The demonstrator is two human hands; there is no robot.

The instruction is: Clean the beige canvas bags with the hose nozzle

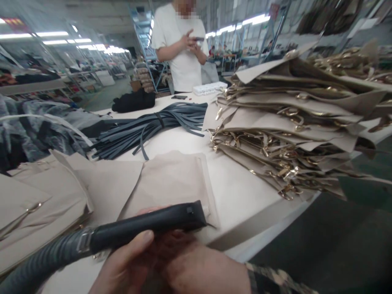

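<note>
My left hand [122, 261] grips a black handheld tool [147, 228], thumb lying along its side. A grey ribbed hose [39, 261] runs from the tool's rear to the lower left. My right hand [202, 269], in a camouflage sleeve, is curled against the tool's underside next to the left hand. The tool's tip hovers over a flat beige leather piece [171, 183] on the white table [241, 192]; whether it touches is unclear.
A tall stack of beige pieces with gold hardware [284, 134] fills the right. A bundle of dark grey straps [147, 130] lies mid-table, more beige pieces [36, 212] at left. A person in a white shirt [180, 45] stands at the far end, by a white box [210, 87].
</note>
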